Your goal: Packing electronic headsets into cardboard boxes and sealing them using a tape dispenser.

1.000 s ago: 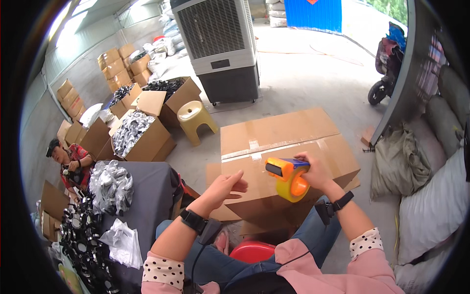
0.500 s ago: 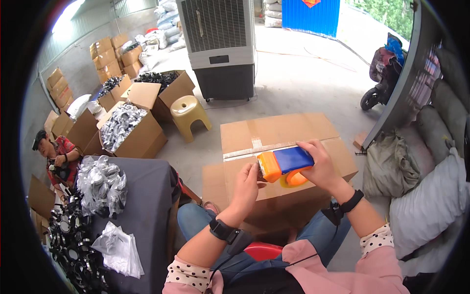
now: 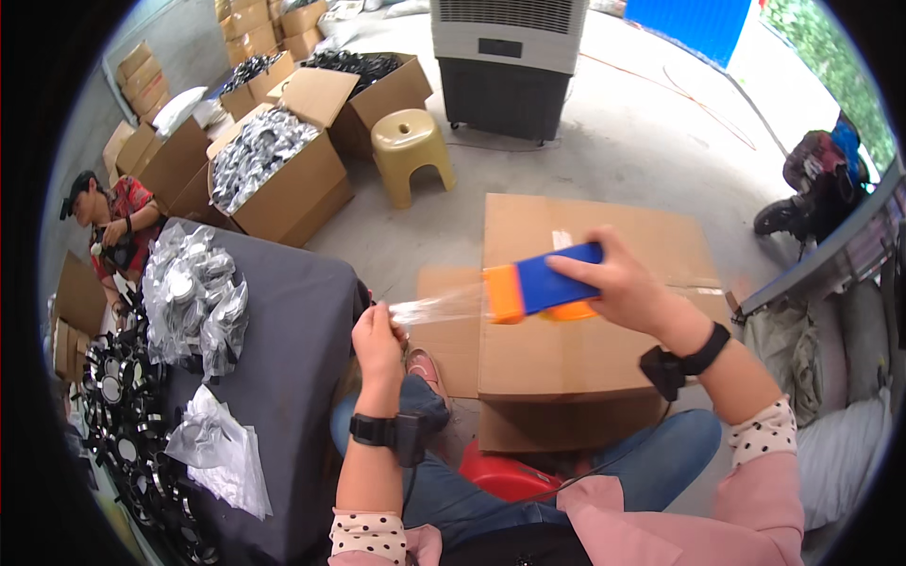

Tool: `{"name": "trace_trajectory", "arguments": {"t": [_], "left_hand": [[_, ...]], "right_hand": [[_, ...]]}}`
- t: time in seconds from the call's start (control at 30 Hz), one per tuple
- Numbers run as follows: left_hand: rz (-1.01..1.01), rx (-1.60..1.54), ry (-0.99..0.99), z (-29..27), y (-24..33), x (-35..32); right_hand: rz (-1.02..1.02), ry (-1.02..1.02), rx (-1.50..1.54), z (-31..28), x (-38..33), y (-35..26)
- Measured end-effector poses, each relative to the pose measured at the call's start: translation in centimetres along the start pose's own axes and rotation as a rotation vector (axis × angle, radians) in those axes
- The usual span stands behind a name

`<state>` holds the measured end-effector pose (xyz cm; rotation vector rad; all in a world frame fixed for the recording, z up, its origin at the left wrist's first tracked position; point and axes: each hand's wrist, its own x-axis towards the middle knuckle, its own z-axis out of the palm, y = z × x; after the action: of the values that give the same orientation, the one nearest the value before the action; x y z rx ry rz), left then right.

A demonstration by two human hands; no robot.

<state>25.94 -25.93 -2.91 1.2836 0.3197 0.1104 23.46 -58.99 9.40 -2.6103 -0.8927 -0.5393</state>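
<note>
My right hand (image 3: pixel 632 288) grips a blue and orange tape dispenser (image 3: pixel 543 283) above the top of a closed cardboard box (image 3: pixel 566 363). A strip of clear packing tape (image 3: pixel 439 307) runs from the orange end of the dispenser to my left hand (image 3: pixel 377 340). The left fingers pinch the free end of that strip, off the left side of the box. Between my two hands the tape is stretched nearly level. A strip of tape also shows on the box top, partly hidden behind the dispenser.
To my left, a grey-covered table (image 3: pixel 297 283) bears bagged parts (image 3: pixel 193 292), flat plastic bags (image 3: pixel 222 453) and a pile of black round parts (image 3: pixel 123 396). A co-worker (image 3: pixel 123 222) sits beyond it. Ahead are a yellow stool (image 3: pixel 411 141), an air cooler (image 3: pixel 505 85) and filled cartons (image 3: pixel 293 198).
My left hand has moved left, away from the dispenser, drawing out a length of clear tape. My right hand still holds the dispenser. The whole view has shifted.
</note>
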Motion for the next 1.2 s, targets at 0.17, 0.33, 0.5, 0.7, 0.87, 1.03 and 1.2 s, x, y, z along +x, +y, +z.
{"name": "trace_trajectory", "arguments": {"t": [0.17, 0.33, 0.5, 0.7, 0.87, 1.03, 1.2], "left_hand": [[-0.098, 0.303, 0.044, -3.5, -10.5, 2.9], [-0.249, 0.367, 0.021, -1.3, -17.4, 2.9], [-0.107, 0.611, -0.06, 0.3, -20.2, 3.2], [-0.006, 0.863, -0.159, 3.1, -21.7, 1.2], [-0.195, 1.283, 0.081, 1.5, -22.3, 2.0], [-0.101, 0.825, -0.222, 4.4, -16.6, 4.5], [0.018, 1.004, -0.396, 10.5, -13.6, 0.4]], "right_hand": [[0.078, -0.21, -0.081, -1.0, -1.5, 3.4], [0.063, -0.299, -0.116, 0.3, -3.2, 5.0], [0.051, -0.331, -0.126, 1.2, -4.0, 5.9], [0.053, -0.347, -0.102, 2.8, -5.8, 7.8], [0.057, -0.312, -0.023, 4.7, -7.1, 9.0], [0.075, -0.3, -0.032, 5.1, -9.2, 10.7], [-0.013, -0.208, 0.086, 7.2, -9.8, 12.0]]}}
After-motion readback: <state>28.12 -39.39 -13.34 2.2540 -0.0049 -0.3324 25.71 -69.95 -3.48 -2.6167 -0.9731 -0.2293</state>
